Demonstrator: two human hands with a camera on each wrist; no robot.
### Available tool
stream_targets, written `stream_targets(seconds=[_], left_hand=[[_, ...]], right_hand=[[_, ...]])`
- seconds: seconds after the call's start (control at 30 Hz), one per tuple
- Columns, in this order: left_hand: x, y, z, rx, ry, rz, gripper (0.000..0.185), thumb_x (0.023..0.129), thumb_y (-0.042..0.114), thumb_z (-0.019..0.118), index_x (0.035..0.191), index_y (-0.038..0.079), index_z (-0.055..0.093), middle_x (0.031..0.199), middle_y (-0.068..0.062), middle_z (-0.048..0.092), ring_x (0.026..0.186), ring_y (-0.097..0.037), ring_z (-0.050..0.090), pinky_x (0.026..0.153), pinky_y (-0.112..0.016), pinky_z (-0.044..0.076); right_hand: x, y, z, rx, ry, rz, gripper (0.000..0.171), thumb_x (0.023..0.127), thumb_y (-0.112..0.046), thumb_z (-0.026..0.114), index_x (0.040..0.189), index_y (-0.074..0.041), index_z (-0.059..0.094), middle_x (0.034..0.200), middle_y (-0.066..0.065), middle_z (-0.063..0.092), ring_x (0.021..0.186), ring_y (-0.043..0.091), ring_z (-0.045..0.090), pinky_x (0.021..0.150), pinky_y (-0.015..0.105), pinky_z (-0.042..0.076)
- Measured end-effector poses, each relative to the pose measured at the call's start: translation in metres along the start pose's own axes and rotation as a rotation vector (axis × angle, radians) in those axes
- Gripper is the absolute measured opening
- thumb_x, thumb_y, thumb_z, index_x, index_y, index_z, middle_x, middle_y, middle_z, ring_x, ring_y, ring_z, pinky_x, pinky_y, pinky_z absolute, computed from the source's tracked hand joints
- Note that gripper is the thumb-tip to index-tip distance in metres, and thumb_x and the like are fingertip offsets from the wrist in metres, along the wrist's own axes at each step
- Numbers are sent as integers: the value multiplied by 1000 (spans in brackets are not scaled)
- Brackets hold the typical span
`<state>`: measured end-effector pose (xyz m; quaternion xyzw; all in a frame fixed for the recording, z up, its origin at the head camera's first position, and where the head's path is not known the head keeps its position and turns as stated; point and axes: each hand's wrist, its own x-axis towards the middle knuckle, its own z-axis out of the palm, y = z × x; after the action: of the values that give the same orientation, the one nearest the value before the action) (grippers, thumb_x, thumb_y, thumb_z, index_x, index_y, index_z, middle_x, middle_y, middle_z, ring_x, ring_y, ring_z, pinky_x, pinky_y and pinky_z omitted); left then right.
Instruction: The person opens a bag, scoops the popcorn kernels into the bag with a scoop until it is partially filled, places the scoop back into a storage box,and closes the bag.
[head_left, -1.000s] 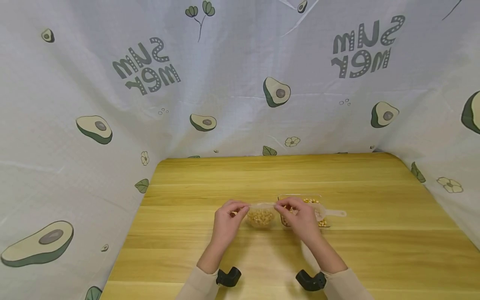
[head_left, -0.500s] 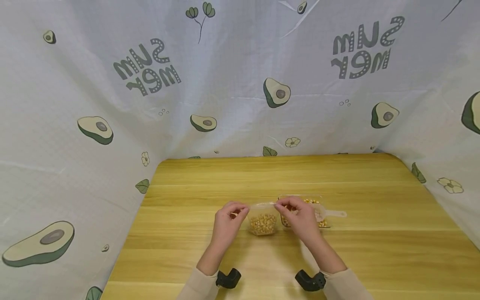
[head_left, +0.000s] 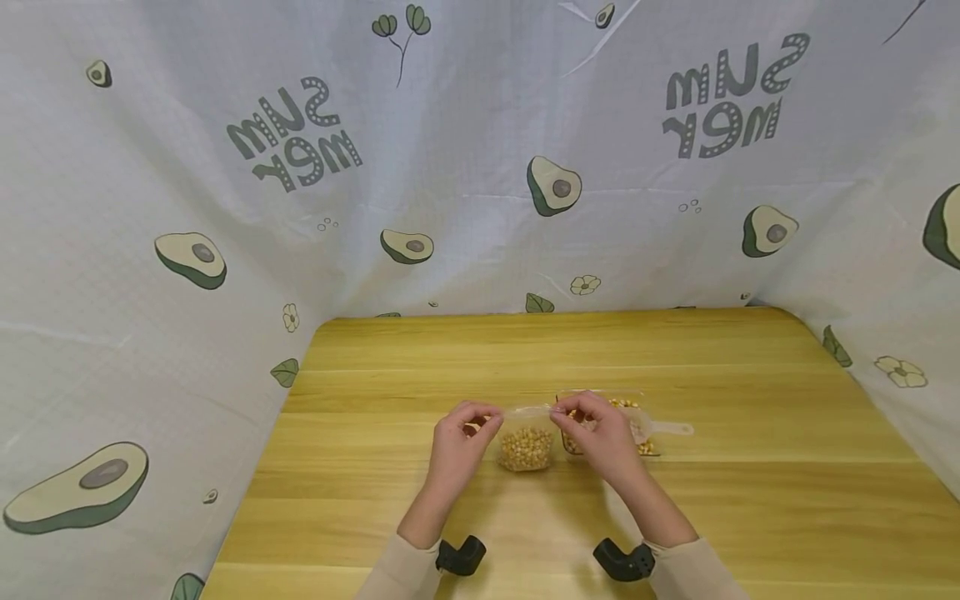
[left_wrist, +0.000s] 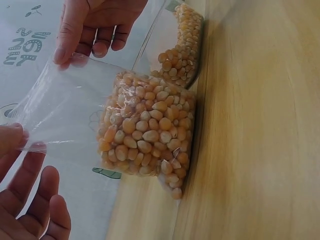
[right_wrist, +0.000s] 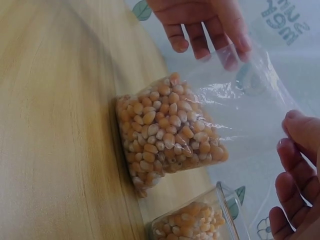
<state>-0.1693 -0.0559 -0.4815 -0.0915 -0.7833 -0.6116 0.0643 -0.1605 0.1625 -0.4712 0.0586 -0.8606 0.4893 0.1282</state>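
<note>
Both hands are holding up a small clear plastic bag half filled with yellow corn kernels, its bottom resting on the pale wooden table. The left hand is pinching the bag's top left corner between thumb and forefinger, the other fingers loosely curled below it, and the right hand is pinching the top right corner in the same way, so the empty upper part of the bag is stretching flat between them. In the left wrist view the kernels are sitting packed in the lower part of the bag, with its base touching the table. Just beside the bag, to its right and slightly behind, a clear rectangular plastic container holding more corn kernels is standing on the table. A translucent white plastic scoop seems to be lying in or across that container with its handle sticking out to the right, though the right hand is hiding most of it. A white cloth printed with avocados is hanging around the table.
</note>
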Motion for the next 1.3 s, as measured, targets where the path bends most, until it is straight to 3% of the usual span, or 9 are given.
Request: stream_targets(seconds=[0.17,0.37,0.43,0.77,1.07,1.3], left_hand=[[1,-2,2,-1,12,6,6,90,21,74,91,16,78,93,-3,73,85,-10,60,73,-21,50],[2,-4,2,8,5,23,6,91,20,73,90,16,78,91,-3,73,85,-10,60,73,-23,50],[2,-3,2,8,-2,30,6,91,19,73,91,15,77,92,-3,73,85,-10,60,73,-24,50],[1,-3,1,12,-19,29,7,93,20,71,93,15,77,93,-2,72,85,-7,60,74,-26,52],[2,-1,2,-6,-23,21,6,91,20,73,91,15,77,92,-4,73,85,-12,60,74,-23,50],[4,0,0,23,-53,-9,7,91,21,73,92,16,78,91,-1,72,86,-9,61,74,-22,49]], right_hand=[[1,0,1,-40,13,-41,5,88,-16,76,93,-13,75,91,-3,68,78,8,53,68,26,46],[7,-12,10,-163,-2,-271,21,81,-13,82,100,-17,76,95,-4,72,90,19,61,75,34,48],[10,-17,15,-172,-28,-307,19,80,-15,82,98,-17,76,95,-4,73,91,20,62,75,34,48],[17,-28,29,-184,-82,-266,8,81,-20,82,85,-23,76,81,-12,69,77,11,53,70,27,45],[19,-27,29,-159,-99,-224,8,82,-18,81,82,-23,75,80,-12,68,80,13,56,73,28,47],[19,-27,30,-164,-90,-258,6,82,-18,81,81,-22,76,81,-10,71,81,14,58,73,29,47]])
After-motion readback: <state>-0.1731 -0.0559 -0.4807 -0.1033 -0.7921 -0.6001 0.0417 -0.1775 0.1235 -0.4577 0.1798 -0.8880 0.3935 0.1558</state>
